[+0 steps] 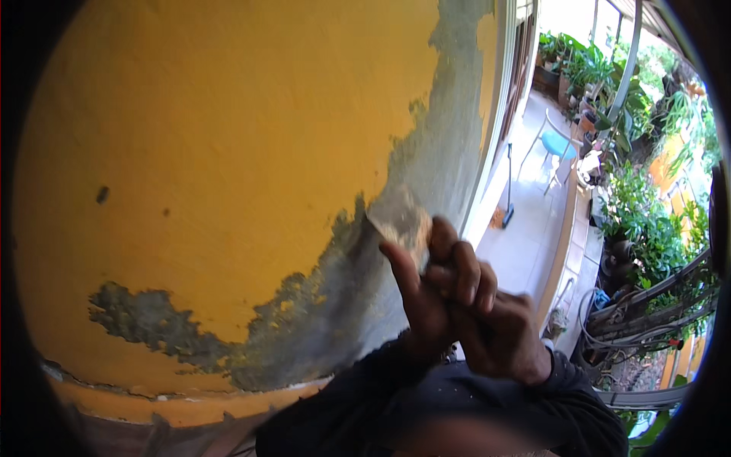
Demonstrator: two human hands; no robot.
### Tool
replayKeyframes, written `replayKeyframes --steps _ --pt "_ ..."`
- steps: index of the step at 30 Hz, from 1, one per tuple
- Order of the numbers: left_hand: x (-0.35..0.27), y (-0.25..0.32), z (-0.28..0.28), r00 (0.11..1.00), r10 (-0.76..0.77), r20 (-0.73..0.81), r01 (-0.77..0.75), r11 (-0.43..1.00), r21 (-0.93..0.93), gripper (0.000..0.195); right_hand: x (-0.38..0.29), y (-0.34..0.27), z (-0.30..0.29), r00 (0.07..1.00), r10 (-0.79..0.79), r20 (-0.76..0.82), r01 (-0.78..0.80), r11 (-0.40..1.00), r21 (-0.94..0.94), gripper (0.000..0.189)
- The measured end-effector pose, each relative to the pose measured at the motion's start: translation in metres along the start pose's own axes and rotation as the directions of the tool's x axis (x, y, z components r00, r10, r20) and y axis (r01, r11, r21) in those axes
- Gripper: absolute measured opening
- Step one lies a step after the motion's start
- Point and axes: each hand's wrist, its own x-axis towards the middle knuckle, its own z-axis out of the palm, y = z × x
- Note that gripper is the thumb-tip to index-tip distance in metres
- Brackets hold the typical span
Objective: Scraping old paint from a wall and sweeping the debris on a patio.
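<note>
A flat, grey, blade-like scraper (398, 212), smeared with tan residue, points up and left against a wall. My left hand (425, 311) grips its lower end, with the thumb raised along the near side. Pressed against it, my right hand (502, 337) closes around the same end, and the fingers of both hands overlap. Whatever handle there is stays hidden inside them. Behind the tool, the yellow painted wall (228, 143) has a ragged band of bare grey plaster (320, 320) running from the lower left up to the right corner.
A cracked ledge (143, 403) runs along the wall's foot. Right of the white corner trim (485, 188), a tiled porch holds a broom (507, 214) by some orange-brown debris and a blue-seated chair (558, 144). Potted plants (594, 74) and a coiled hose (605, 337) line its far side.
</note>
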Motion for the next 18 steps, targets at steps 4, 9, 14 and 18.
replayKeyframes --steps 4,9,14,18 --pt "0.016 0.002 0.009 1.0 -0.008 0.004 0.008 1.0 0.003 0.07 0.009 -0.005 -0.008 0.997 0.076 0.022 -0.076 0.997 -0.005 0.013" --pt "-0.002 0.005 -0.003 0.999 -0.002 0.049 0.0 0.999 0.038 0.071 0.005 -0.01 -0.007 0.996 0.037 0.076 -0.035 0.999 -0.021 0.018" --pt "0.011 0.003 0.009 0.995 0.022 0.1 -0.029 0.997 0.068 0.071 -0.003 -0.014 -0.012 0.982 0.135 0.131 -0.142 0.989 0.041 0.026" --pt "0.007 0.006 -0.001 0.999 0.013 0.041 -0.016 0.997 0.081 0.072 0.013 -0.014 -0.016 0.976 0.123 0.18 -0.121 0.992 -0.026 0.024"
